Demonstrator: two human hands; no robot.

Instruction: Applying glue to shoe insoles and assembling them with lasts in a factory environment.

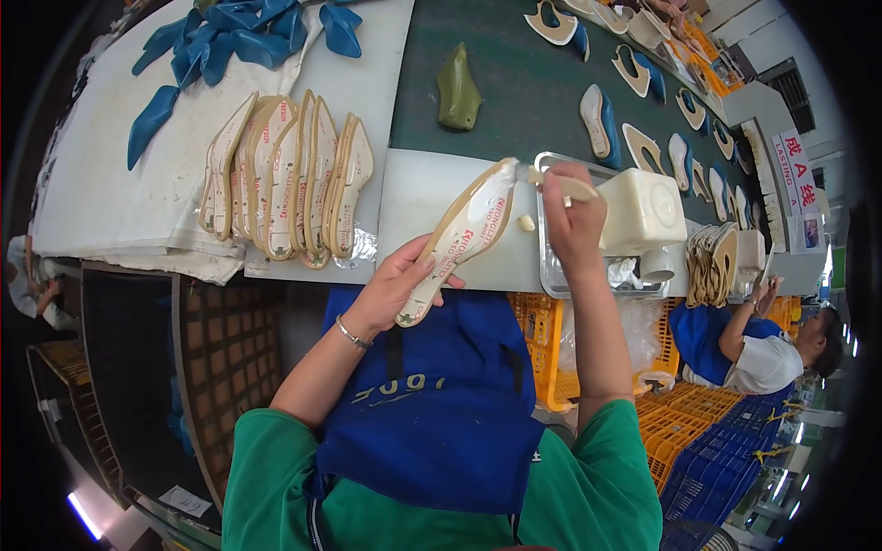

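Note:
My left hand (390, 286) grips a beige shoe insole (464, 234) by its narrow heel end, held tilted above the white bench (418, 197). My right hand (572, 216) holds a brush with a pale handle (562, 184), its tip touching the insole's wide end. A white glue tub (643, 209) sits in a metal tray (548, 266) just right of that hand. A small pale blob (525, 222) lies on the bench beside the tray.
Several beige insoles (285, 179) lean in a row on the bench at left, with blue shoe lasts (220, 41) piled behind. A dark green conveyor (524, 83) carries an olive last (457, 92) and several lasts with insoles. Another person (763, 349) works at right by an insole stack (712, 266). Yellow crates (661, 413) stand below.

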